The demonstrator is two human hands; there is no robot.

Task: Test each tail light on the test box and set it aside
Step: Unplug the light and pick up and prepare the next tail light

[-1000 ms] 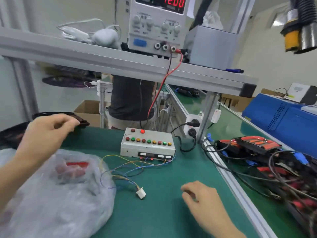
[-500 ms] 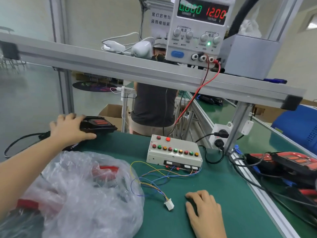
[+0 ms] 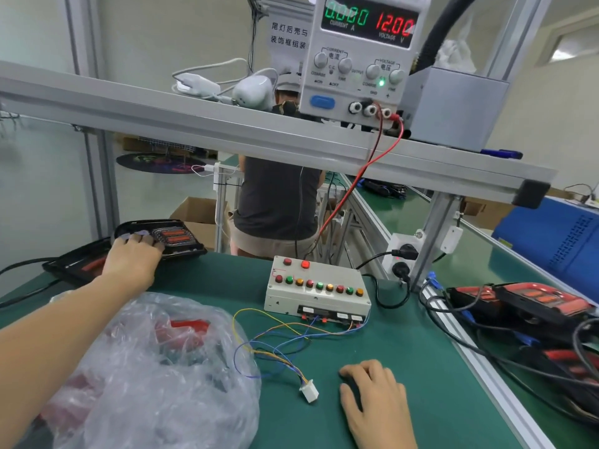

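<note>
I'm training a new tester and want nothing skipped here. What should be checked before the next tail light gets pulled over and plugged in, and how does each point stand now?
1. Power supply on, set to 12.00 V: ok.
2. No current drawn, display reads 0.000 A: ok.
3. White connector free on the green mat, nothing plugged in: ok.
4. Left hand on the tail light at the far left edge: ok, fingers lie over its top; a firm grip, cannot tell.
5. Right hand free to take the connector: ok, it rests on the mat beside it.
6. Test box switch positions: cannot tell.
</note>
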